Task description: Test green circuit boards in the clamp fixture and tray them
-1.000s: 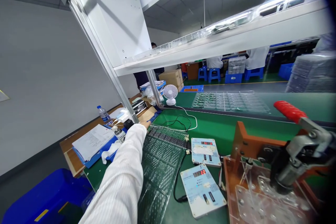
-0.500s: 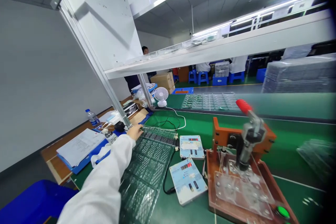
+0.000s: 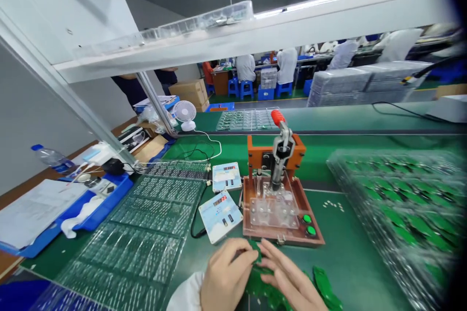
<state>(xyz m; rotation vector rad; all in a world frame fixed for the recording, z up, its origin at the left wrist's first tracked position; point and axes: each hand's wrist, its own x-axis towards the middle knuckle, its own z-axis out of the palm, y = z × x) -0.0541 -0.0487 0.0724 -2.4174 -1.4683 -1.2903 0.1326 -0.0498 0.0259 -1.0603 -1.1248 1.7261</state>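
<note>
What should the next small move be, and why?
Probably to raise the small, flat green piece slightly toward the reddish-brown, red-handled clamp fixture. The left hand appears to pinch it, the right hand has its fingers outstretched close beside it, other glossy green pieces lie by the hands, and the fixture stands just beyond.

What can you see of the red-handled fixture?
The fixture stands on the green table: a brown base with two green buttons at its front right, an orange frame, and a metal clamp, red handle up. Clear, plastic-looking plates sit on the base. The left hand and right hand are just in front; contact can't be told.
</note>
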